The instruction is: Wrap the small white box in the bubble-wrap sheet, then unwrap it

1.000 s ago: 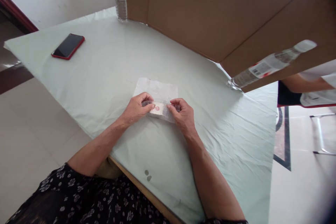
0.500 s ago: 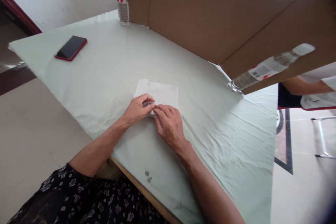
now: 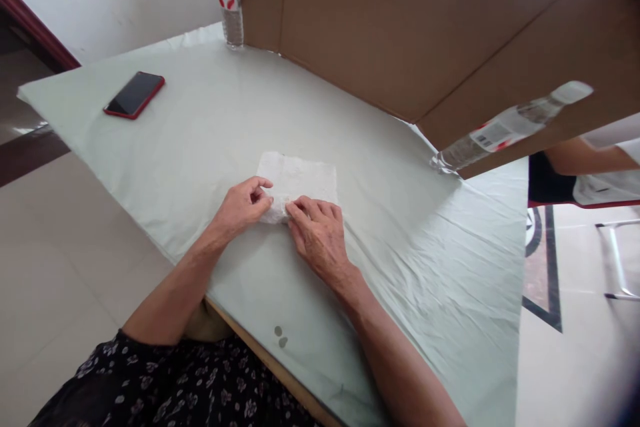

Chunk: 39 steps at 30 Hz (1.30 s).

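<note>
A white paper tissue [image 3: 303,177] lies spread on the cloth-covered table, its near edge looking folded or crumpled. At its left side is my left hand [image 3: 243,203], thumb and index finger apart, the thumb tip near the paper; its other fingers are curled out of sight. My right hand [image 3: 320,233] rests on the tissue's near right part, fingers closed together with the fingertips pressed on the folded edge. What lies under those fingertips is mostly hidden.
A phone in a red case [image 3: 135,95] lies at the far left. One clear bottle [image 3: 231,7] stands by a large cardboard panel [image 3: 350,27]; a second bottle [image 3: 510,128] is at its right. Two small dark spots [image 3: 281,337] mark the near cloth. Another person's arm [image 3: 590,159] shows at right.
My left hand has moved left, away from my right hand, and its thumb and index finger have parted. The dark thing seen at its fingers before no longer shows. The right hand stays nearly in place.
</note>
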Tool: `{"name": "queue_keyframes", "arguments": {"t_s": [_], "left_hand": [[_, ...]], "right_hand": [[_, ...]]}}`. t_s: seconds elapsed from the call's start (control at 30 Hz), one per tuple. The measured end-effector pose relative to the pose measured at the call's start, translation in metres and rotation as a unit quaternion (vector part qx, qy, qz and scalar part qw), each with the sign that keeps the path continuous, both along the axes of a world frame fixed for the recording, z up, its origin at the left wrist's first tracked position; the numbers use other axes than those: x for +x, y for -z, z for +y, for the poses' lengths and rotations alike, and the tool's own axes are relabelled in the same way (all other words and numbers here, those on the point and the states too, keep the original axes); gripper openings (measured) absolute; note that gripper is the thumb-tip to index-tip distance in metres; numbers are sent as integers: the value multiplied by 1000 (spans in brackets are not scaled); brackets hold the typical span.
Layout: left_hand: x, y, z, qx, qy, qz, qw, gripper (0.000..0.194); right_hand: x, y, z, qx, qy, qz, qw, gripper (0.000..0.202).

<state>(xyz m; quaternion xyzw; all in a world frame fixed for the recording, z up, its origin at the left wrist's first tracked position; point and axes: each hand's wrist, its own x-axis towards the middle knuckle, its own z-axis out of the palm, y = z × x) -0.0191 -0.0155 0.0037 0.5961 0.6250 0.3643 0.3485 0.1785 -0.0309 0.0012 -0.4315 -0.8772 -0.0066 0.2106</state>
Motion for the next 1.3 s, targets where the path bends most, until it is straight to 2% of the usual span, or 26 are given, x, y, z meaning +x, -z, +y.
{"name": "queue_keyframes", "arguments": {"t_s": [0.2, 0.3, 0.4, 0.47, 0.57, 0.73, 0.83, 0.97, 1.07, 1.2, 1.3], "left_hand": [[-17, -3, -4, -12, -45, 76, 996, 33], [-23, -6, -9, -55, -67, 126, 988, 45], [-26, -11, -14, -99, -53, 153, 982, 60], [-26, -12, -16, -104, -48, 160, 980, 62], [-23, -10, -14, -99, -59, 155, 981, 55], [-11, -4, -6, -106, -46, 54, 992, 42], [-2, -7, -4, -129, -76, 7, 989, 41], [4, -13, -5, -166, -81, -38, 982, 30], [4, -14, -5, -162, -59, -29, 985, 23], [3, -11, -1, -145, -15, -8, 989, 26], [4, -9, 3, -114, -8, 47, 992, 25]], "right_hand": [[-2, 5, 0, 8, 2, -10, 1000, 29], [-2, 6, 0, 15, 2, -11, 1000, 29], [-3, 6, 0, 14, 2, -12, 1000, 29], [-3, 5, 0, 10, 3, -13, 1000, 30], [-3, 5, 0, 6, 4, -15, 1000, 30], [-4, 6, -1, 14, 6, -21, 1000, 28], [-5, 8, 0, 22, 7, -20, 1000, 27], [-5, 9, 0, 29, 8, -17, 999, 27], [-6, 10, 0, 29, 8, -14, 999, 27], [-6, 9, -1, 30, 8, -15, 999, 28], [-6, 9, -1, 35, 7, -19, 999, 28]]}}
